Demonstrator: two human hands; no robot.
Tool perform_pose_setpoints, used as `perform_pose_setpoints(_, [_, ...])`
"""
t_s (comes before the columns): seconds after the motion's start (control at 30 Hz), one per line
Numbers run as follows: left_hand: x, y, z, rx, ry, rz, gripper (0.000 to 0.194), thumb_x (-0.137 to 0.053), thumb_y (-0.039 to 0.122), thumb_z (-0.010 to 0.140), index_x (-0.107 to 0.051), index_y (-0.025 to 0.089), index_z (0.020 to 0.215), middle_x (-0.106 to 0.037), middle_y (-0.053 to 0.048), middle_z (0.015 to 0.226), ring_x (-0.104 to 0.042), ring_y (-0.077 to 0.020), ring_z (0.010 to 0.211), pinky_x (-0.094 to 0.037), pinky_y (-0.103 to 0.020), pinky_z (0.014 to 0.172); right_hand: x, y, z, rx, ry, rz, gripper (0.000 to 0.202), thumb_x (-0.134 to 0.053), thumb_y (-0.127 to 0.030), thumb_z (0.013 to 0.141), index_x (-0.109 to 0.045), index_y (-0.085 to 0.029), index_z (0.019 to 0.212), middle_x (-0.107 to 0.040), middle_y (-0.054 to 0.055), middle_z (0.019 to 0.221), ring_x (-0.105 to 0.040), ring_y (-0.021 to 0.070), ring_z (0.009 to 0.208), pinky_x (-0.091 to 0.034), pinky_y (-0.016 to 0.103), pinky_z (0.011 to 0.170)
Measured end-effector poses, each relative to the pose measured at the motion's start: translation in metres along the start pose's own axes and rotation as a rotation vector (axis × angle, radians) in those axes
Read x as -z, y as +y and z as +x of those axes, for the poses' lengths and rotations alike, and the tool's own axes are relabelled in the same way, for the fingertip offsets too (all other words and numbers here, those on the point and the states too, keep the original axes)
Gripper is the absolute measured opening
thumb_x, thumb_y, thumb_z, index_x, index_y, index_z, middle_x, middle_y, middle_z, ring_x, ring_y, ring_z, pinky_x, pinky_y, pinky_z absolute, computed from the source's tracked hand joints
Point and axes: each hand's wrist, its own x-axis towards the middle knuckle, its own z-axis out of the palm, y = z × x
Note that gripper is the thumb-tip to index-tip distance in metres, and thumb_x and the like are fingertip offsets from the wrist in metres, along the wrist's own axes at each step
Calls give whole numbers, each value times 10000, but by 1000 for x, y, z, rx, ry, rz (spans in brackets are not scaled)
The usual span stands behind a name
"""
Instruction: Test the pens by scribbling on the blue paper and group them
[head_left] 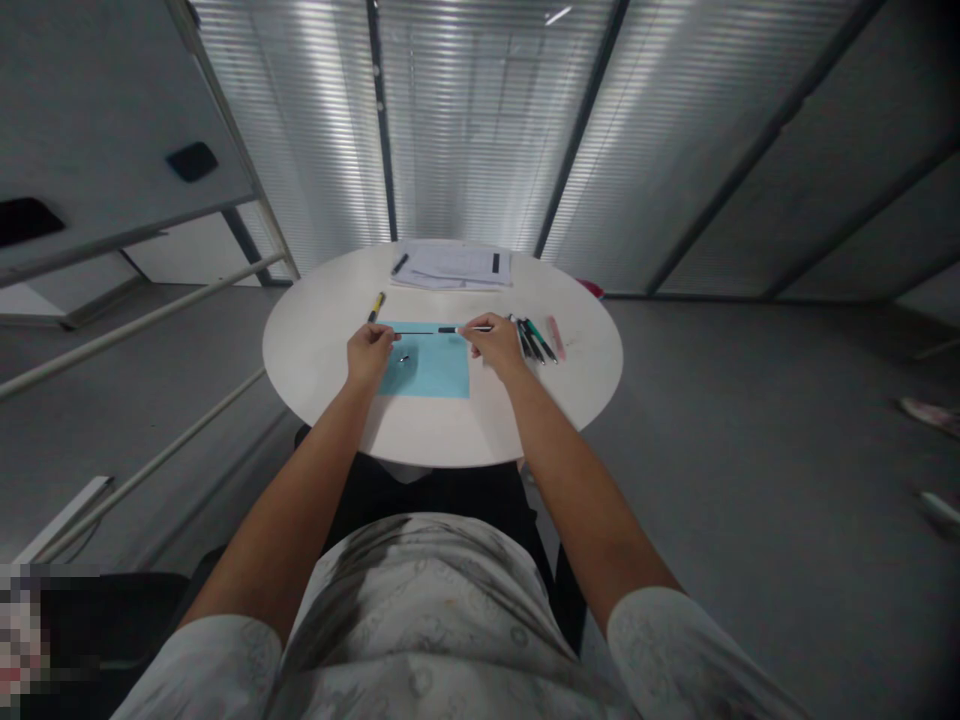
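Observation:
Both my hands hold a thin pen (442, 329) level above a light blue sheet (427, 370) on the round white table (442, 420). My left hand (370, 353) pinches the thin dark refill end at the left. My right hand (495, 343) grips the pen body at the right. A small metal part (403, 359) lies on the blue sheet just right of my left hand.
Several pens (534, 340) and a pink one (556, 336) lie right of my right hand. A yellow marker (376, 306) lies at the sheet's far left. White papers (454, 266) with a black pen sit at the table's far edge. Frosted glass walls stand behind.

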Motion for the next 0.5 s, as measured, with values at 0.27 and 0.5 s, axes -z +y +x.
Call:
perform_pose_setpoints(0.27, [0, 0, -1, -6, 4, 23, 62, -709, 199, 727, -653, 181, 747, -714, -43, 721, -513, -110, 585, -416, -232, 591, 0, -13, -9, -25, 2, 59, 181, -769, -277, 717, -629, -203, 806, -557, -66, 523, -522, 103, 442, -396, 208, 441])
perform_pose_setpoints(0.5, [2, -2, 0, -36, -10, 63, 44, -681, 208, 746, -657, 171, 751, -715, -40, 719, -513, -103, 568, -412, -233, 583, -2, -10, -5, -4, 12, 1, 181, -711, -341, 738, -603, -216, 809, -568, -48, 629, -497, 109, 487, -375, 231, 479])
